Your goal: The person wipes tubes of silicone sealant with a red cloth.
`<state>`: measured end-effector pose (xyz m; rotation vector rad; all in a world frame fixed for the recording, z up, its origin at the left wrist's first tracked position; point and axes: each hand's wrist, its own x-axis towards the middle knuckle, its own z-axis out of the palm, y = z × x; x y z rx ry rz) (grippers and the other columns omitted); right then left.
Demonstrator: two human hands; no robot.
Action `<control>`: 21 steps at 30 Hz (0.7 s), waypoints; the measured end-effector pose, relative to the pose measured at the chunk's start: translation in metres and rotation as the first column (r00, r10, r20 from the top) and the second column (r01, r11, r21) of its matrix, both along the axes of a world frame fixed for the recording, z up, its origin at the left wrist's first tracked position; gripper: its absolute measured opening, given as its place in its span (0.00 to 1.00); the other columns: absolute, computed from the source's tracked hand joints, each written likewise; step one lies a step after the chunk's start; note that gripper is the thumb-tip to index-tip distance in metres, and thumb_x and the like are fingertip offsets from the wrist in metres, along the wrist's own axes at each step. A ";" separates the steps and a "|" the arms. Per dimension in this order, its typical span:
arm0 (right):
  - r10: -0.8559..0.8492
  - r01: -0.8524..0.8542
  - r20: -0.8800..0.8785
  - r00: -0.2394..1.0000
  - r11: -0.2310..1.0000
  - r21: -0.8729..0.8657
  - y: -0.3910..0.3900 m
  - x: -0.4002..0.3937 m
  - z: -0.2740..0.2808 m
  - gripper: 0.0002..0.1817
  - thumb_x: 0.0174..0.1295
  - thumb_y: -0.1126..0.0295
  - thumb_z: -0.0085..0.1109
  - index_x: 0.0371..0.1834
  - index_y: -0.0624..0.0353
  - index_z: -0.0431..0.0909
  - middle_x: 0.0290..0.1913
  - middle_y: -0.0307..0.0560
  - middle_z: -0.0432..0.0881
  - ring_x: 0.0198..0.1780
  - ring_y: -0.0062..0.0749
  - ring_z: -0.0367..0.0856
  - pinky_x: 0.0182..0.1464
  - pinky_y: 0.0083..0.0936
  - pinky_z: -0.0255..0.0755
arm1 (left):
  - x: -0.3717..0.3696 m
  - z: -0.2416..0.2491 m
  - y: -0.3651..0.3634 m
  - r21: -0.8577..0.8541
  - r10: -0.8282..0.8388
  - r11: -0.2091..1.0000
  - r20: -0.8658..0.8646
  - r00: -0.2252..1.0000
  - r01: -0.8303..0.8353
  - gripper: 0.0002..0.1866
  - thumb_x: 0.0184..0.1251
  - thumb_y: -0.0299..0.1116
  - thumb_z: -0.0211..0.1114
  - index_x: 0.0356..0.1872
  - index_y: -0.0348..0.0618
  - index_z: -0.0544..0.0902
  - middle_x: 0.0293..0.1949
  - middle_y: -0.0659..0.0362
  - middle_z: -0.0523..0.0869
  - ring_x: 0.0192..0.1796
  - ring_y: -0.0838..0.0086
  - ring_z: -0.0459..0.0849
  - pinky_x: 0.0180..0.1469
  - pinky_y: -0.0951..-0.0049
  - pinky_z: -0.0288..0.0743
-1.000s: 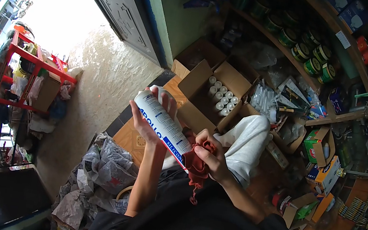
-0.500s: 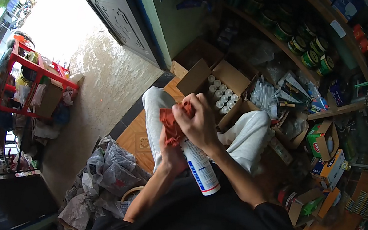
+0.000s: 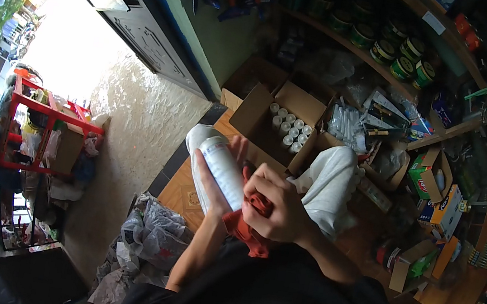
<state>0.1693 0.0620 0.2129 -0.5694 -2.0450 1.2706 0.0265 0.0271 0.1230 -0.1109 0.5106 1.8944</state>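
A white silicone sealant cartridge (image 3: 220, 169) lies tilted in my left hand (image 3: 210, 192), with the thumb along its near side and fingertips showing past its far side. My right hand (image 3: 278, 206) is closed on a crumpled rust-red cloth (image 3: 250, 239), which hangs below the fist. Cloth and fist are at the lower end of the cartridge and hide it. Just beyond my hands stands an open cardboard box (image 3: 254, 111) with several white-ended cartridges (image 3: 290, 127) upright inside.
Crumpled grey plastic bags (image 3: 149, 235) lie on the left beside the wooden floor. A red rack (image 3: 41, 112) stands outside near the open door (image 3: 147, 37). Shelves with green cans (image 3: 402, 67) and opened boxes (image 3: 429, 173) line the right side.
The cartridge has been turned and now points up and left, its printed label out of sight. My right hand and the cloth have moved down and right, to its lower end.
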 end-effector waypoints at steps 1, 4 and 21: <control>-0.032 0.031 0.005 0.999 0.991 0.131 0.008 -0.011 -0.005 0.08 0.52 0.72 0.61 0.31 0.63 0.73 0.32 0.48 0.70 0.32 0.37 0.75 0.36 0.32 0.69 | 0.012 0.012 -0.001 -0.077 -0.051 0.996 -0.024 0.998 0.049 0.40 0.72 0.70 0.45 0.59 0.38 0.74 0.60 0.49 0.81 0.67 0.58 0.76 0.71 0.60 0.68; -0.200 0.196 0.035 0.979 0.976 0.092 0.035 -0.032 -0.009 0.08 0.52 0.71 0.61 0.31 0.63 0.74 0.33 0.49 0.71 0.33 0.40 0.76 0.37 0.35 0.70 | 0.024 -0.002 -0.023 -0.004 -0.258 0.966 -0.099 0.961 0.259 0.37 0.73 0.68 0.46 0.68 0.48 0.70 0.64 0.56 0.78 0.67 0.65 0.76 0.70 0.60 0.69; 0.104 -0.177 0.230 0.968 0.930 0.324 -0.006 -0.023 -0.016 0.12 0.48 0.62 0.66 0.30 0.57 0.77 0.36 0.46 0.73 0.39 0.42 0.75 0.43 0.38 0.75 | -0.027 0.011 -0.015 0.069 -0.165 0.985 0.123 0.979 0.157 0.39 0.71 0.70 0.48 0.48 0.37 0.79 0.41 0.49 0.85 0.58 0.50 0.82 0.60 0.47 0.78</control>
